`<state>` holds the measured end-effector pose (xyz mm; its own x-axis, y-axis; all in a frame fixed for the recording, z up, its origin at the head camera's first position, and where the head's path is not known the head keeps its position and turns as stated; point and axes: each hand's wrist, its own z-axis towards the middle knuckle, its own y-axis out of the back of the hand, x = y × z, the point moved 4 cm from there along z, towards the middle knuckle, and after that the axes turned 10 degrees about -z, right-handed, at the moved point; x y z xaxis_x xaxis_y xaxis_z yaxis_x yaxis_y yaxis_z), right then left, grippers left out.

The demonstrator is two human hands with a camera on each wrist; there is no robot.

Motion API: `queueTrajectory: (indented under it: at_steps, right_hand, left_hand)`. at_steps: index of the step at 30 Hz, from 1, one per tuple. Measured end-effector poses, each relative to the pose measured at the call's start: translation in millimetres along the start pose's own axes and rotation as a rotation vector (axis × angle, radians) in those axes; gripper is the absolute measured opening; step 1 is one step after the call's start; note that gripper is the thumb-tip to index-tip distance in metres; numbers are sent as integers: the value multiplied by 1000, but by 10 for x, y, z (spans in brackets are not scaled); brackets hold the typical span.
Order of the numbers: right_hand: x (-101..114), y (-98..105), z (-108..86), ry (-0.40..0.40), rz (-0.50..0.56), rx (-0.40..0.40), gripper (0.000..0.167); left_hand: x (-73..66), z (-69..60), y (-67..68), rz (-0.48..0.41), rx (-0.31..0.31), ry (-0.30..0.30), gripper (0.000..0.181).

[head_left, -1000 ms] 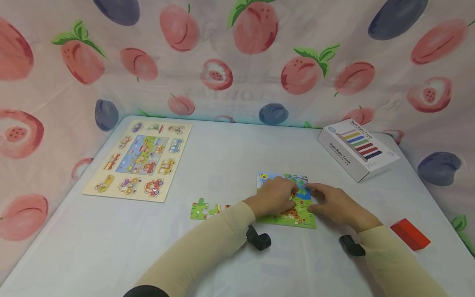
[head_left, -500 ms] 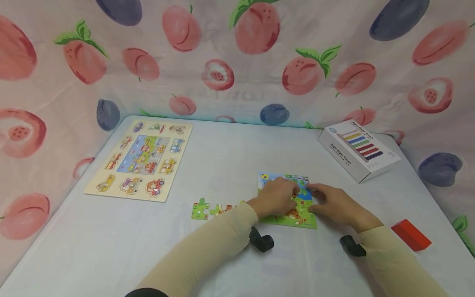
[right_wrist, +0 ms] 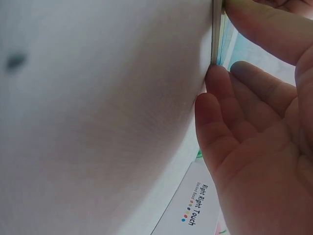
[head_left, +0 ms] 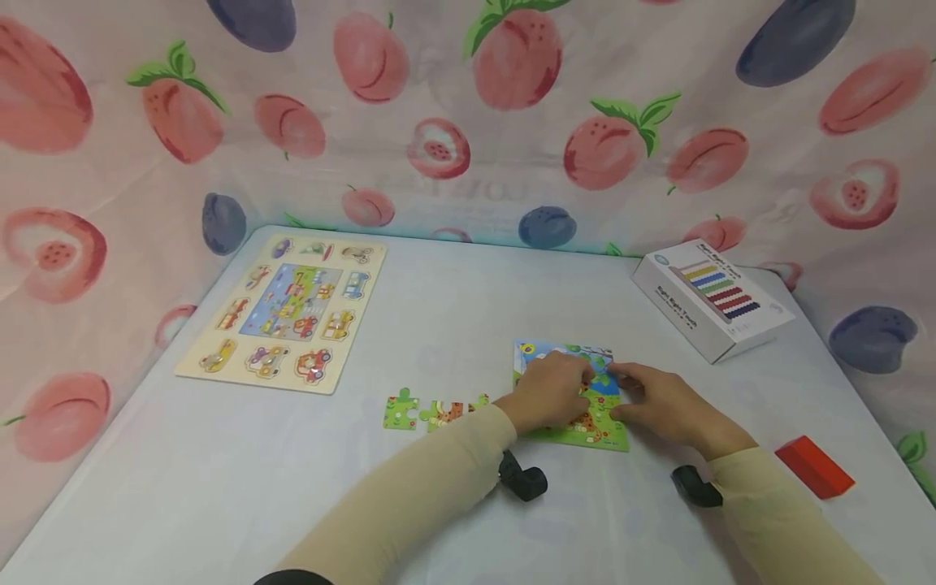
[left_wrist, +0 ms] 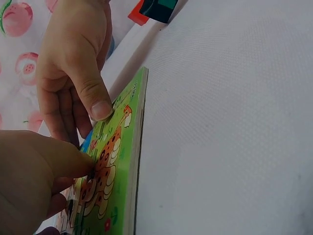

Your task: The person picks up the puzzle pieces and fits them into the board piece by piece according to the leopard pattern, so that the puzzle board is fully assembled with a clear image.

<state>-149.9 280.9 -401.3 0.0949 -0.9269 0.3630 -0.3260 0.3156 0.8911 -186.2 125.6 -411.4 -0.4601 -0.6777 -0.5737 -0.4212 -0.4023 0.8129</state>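
Note:
A bright jigsaw puzzle [head_left: 603, 426] with a spotted orange animal on green grass lies on the table in front of me. My left hand [head_left: 550, 392] is bent over its middle, and the thumb and fingers pinch a puzzle piece that they mostly hide. In the left wrist view, the left thumb [left_wrist: 73, 161] touches the picture beside the animal. My right hand [head_left: 669, 410] rests at the puzzle's right edge, thumb and fingers apart and loosely bent. The right wrist view shows its fingertips [right_wrist: 215, 78] against the side of the thick board.
Several loose puzzle pieces [head_left: 400, 412] lie left of the puzzle, partly behind my left sleeve. A wooden vehicle peg board [head_left: 256, 388] is at the back left. A white box [head_left: 676, 309] stands back right, and a red block [head_left: 815, 467] lies near my right forearm.
The whole head view shifts slightly to the right and down. Both hands keep their places at the puzzle.

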Motion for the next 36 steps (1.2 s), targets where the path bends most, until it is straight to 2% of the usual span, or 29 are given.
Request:
queueTrajectory:
  at_steps: [8, 13, 18, 27, 32, 36]
  right_hand:
    - [-19, -20, 9, 7, 15, 10, 71]
    - [-29, -9, 6, 9, 3, 8, 71]
    - [-36, -11, 1, 3, -1, 8, 72]
    - [-20, -26, 10, 12, -6, -5, 71]
    - [-26, -19, 1, -8, -2, 1, 71]
    - [-43, -29, 3, -11, 14, 6, 71]
  left_hand:
    - [51, -62, 37, -22, -4, -68, 37]
    - [100, -164, 185, -84, -13, -65, 42]
    - [145, -280, 339, -77, -27, -47, 42]
    - [366, -626, 622, -81, -68, -61, 42]
    - [503, -839, 707, -138, -65, -24, 43]
    - [586, -981, 745, -127, -75, -16, 44]
